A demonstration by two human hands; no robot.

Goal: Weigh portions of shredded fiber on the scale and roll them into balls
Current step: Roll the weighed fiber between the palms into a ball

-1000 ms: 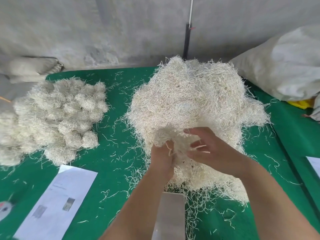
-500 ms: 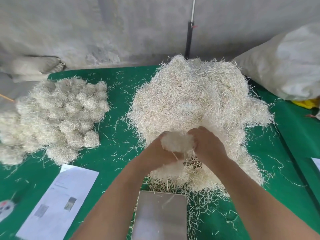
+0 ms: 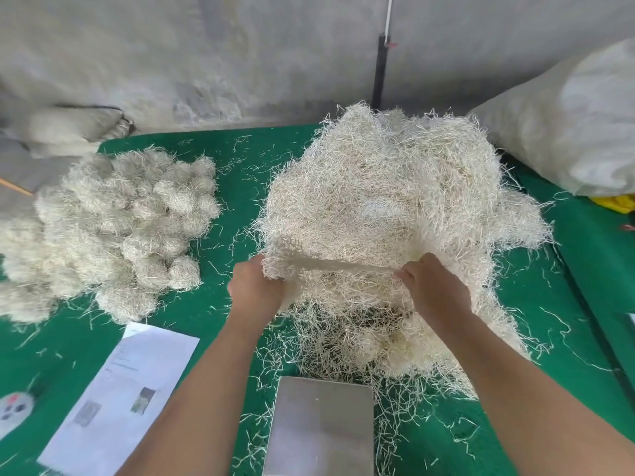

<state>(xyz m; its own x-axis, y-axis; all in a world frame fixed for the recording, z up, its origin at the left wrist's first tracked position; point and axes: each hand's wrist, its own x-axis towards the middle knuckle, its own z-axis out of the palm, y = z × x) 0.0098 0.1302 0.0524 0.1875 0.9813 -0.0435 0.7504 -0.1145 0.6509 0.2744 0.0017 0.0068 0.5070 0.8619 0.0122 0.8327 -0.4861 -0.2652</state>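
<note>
A green cloth-covered table (image 3: 240, 187) is filling the frame, bearing at centre right a big loose heap of pale shredded fiber (image 3: 388, 207) and at left a mound of rolled fiber balls (image 3: 113, 221). At bottom centre, a bare steel scale plate (image 3: 323, 427) is waiting. The left hand (image 3: 254, 290) and right hand (image 3: 433, 290) are each gripping, fingers curled, a stretched tuft (image 3: 330, 266); light, springy, shedding, probably best taken in bunched fistfuls.

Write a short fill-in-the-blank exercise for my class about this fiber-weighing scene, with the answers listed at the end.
1. Both hands, left hand and right hand, grip a tuft pulled from the loose fiber ____.
2. The metal scale platform has ____ on it.
3. The finished balls lie to the person's ____.
4. The cloth covering the table is ____.

Answers: pile; nothing; left; green
</note>
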